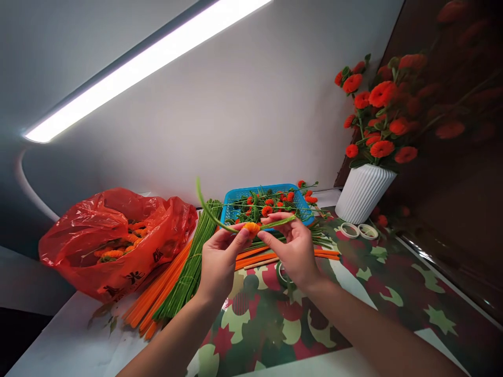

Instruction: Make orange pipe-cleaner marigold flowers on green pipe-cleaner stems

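Note:
Both hands are raised over the table, close together. Between the thumb and fingers of my left hand is a small orange chenille flower. One green pipe cleaner curves up and left from behind it. Another green length runs right from the flower to my right hand, whose fingers close on it. My right thumb tip lies beside the flower. Whether the two green lengths are one piece is hidden by the flower and fingers.
Left stands a red plastic bag with orange pieces, beside bundled green and orange pipe cleaners. Behind my hands is a blue basket of flowers. Tape rolls lie by a white vase of orange-red flowers. A lamp hangs above.

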A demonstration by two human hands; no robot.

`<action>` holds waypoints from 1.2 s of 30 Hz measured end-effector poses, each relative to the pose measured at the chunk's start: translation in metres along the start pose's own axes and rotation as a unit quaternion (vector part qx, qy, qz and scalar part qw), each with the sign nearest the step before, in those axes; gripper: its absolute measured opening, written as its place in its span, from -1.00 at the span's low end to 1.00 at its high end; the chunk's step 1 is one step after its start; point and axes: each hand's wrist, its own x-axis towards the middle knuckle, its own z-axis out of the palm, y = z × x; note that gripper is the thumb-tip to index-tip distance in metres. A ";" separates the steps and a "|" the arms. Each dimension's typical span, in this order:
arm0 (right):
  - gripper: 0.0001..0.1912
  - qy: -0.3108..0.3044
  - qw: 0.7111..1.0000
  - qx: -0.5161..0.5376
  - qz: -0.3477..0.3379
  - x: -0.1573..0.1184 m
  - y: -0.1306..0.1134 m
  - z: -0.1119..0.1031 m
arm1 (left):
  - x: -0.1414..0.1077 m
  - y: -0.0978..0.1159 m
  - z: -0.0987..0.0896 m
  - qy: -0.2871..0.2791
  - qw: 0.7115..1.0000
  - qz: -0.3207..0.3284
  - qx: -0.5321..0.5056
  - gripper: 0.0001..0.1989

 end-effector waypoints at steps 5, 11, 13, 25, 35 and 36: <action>-0.34 0.134 0.961 -0.151 -0.190 -0.007 -0.005 -0.001 | -0.005 0.002 0.002 0.017 0.998 0.064 -0.020 -0.84; -0.81 0.016 0.919 -0.262 -0.295 -0.006 -0.010 -0.007 | -0.009 0.002 0.003 -0.015 0.986 0.164 0.017 -0.94; -0.83 -0.008 0.928 -0.245 -0.282 -0.003 -0.010 -0.008 | -0.008 0.003 0.001 -0.039 0.981 0.188 0.020 -0.91; -0.84 -0.185 0.953 -0.175 -0.165 0.019 -0.016 -0.025 | 0.002 0.015 -0.007 -0.103 0.978 0.167 0.075 -0.91; -0.88 -0.058 0.936 -0.220 -0.270 0.013 -0.017 -0.016 | 0.003 0.011 -0.003 -0.089 0.995 -0.047 0.010 -0.72; -0.88 -0.053 0.942 -0.208 -0.259 0.013 -0.016 -0.016 | 0.004 0.010 -0.003 -0.082 0.996 -0.036 0.006 -0.73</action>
